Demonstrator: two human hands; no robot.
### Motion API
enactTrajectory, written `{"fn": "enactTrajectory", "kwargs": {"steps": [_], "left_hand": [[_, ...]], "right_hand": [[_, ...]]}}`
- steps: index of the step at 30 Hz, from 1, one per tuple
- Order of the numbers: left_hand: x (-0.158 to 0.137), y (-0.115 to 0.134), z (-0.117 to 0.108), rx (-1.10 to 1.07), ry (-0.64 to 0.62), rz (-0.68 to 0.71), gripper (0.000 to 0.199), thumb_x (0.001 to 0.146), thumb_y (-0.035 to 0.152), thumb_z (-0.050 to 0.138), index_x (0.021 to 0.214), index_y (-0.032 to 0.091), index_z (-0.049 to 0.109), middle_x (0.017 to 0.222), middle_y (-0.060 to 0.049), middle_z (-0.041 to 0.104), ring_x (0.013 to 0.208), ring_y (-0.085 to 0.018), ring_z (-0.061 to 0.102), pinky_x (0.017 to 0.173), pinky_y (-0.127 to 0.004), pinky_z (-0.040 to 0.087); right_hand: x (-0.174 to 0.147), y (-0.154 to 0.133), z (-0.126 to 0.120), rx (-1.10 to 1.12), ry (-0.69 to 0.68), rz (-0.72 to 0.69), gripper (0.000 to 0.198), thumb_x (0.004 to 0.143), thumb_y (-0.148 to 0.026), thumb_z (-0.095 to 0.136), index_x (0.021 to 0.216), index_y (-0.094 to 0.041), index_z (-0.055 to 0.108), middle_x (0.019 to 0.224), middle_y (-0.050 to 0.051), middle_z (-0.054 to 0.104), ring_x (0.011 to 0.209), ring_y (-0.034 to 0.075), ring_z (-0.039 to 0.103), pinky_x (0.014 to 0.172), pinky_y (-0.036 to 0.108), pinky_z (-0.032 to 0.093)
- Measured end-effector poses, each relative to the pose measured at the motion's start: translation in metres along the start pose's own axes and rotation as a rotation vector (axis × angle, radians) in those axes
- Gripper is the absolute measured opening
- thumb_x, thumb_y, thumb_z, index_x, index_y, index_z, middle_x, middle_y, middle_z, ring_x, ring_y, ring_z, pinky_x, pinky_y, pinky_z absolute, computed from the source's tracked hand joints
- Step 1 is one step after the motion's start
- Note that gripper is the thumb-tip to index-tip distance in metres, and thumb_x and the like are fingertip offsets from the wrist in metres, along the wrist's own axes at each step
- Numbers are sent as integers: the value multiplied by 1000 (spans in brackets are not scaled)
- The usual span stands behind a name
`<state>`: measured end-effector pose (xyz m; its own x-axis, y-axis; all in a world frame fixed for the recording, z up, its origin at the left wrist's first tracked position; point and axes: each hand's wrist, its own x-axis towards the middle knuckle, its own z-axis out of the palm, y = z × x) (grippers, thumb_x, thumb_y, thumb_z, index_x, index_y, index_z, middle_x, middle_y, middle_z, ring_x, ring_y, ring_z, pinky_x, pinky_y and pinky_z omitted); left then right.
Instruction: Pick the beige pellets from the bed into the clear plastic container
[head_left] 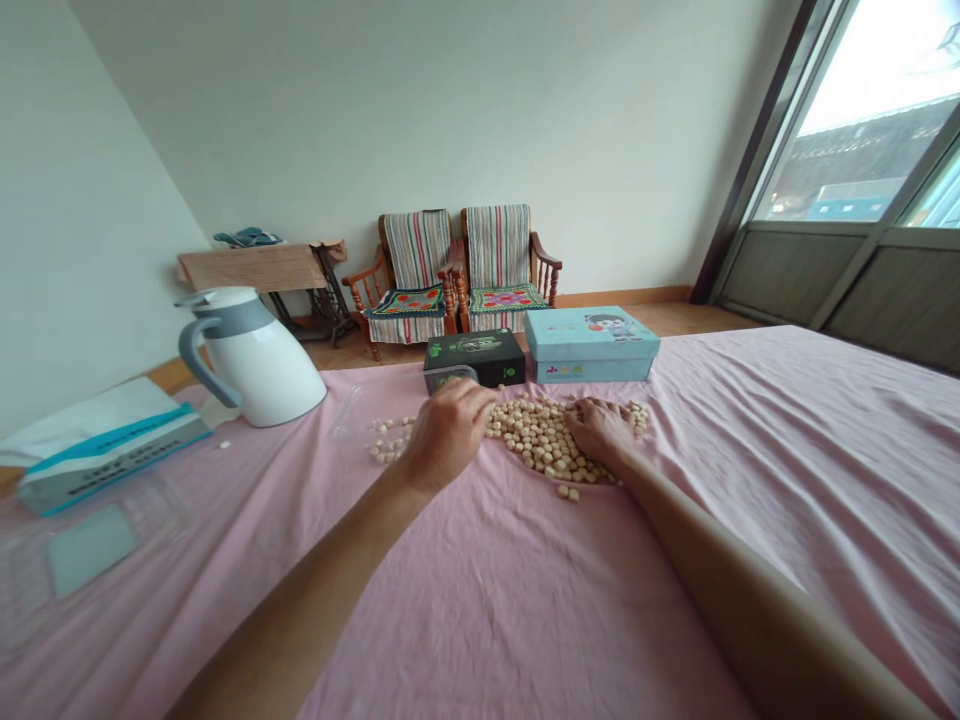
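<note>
A heap of small, beige, rounded pieces point(536, 435) lies on the pink cloth, with two loose pieces point(568, 493) in front of it. My right hand point(602, 430) rests palm down on the heap's right side, its fingers reaching forward over the pieces. At the heap's left edge is my left hand point(454, 425), fingers curled together; whatever they hold is hidden. Beside and behind that hand stands a clear plastic container point(349, 412), partly covered by it. Several of the same pieces point(390, 445) show in the container.
Behind the heap stand a black box point(476, 350) and a light-blue box point(592, 345). To the left are a white jug point(262, 365), a tissue pack point(112, 455) and a clear plastic tray point(161, 505). Two wooden chairs point(442, 265) stand beyond the cloth-covered surface point(495, 600).
</note>
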<state>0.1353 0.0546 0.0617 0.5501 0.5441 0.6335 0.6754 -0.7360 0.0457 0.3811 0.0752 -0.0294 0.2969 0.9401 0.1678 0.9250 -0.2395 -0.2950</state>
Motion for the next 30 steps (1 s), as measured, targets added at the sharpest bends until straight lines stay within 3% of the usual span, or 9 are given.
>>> {"fn": "enactTrajectory", "kwargs": {"steps": [3,5,8,12,24,26,30], "left_hand": [[-7,20,27,-67,-234,94,17,85,10,46,88,19,60,87,-4,61,87,-17,56,79,-30,46],[-11,27,45,-23,-347,73,19,84,6,44,82,17,59,87,-5,60,89,-19,55,78,-30,46],[-15,27,65,48,-397,-4,21,84,3,40,79,16,56,90,-8,58,93,-21,53,79,-33,46],[-20,23,74,63,-384,-34,21,84,3,39,80,16,54,92,-8,56,94,-21,52,82,-35,45],[-28,25,66,56,-400,-79,21,80,2,41,87,19,51,95,-5,56,88,-17,53,78,-29,45],[-24,29,55,58,-348,-28,19,79,4,44,86,19,51,94,-4,55,89,-18,53,79,-29,44],[-6,24,23,136,-125,-2,18,80,7,47,92,19,53,92,-5,55,91,-20,51,82,-33,43]], "right_hand": [[0,0,-1,0,-2,-13,47,85,-46,34,114,-20,60,123,11,57,114,30,45,98,45,24],[0,0,-2,-2,-5,-15,46,85,-45,34,114,-20,60,123,11,57,114,30,45,97,45,24],[-1,0,-3,-5,0,-16,46,85,-44,34,113,-19,61,123,11,57,115,29,45,98,44,24],[-1,-1,-2,-4,1,-12,46,85,-44,33,113,-20,61,123,11,57,116,29,44,98,45,23],[1,0,0,-9,-13,-6,48,85,-46,33,115,-20,60,124,11,57,115,30,45,98,45,24],[1,0,0,-12,-18,7,49,85,-47,34,116,-20,60,124,11,56,116,30,44,98,45,24],[0,0,-2,-7,-17,1,48,85,-46,34,115,-20,61,124,11,56,115,30,44,98,45,24]]}}
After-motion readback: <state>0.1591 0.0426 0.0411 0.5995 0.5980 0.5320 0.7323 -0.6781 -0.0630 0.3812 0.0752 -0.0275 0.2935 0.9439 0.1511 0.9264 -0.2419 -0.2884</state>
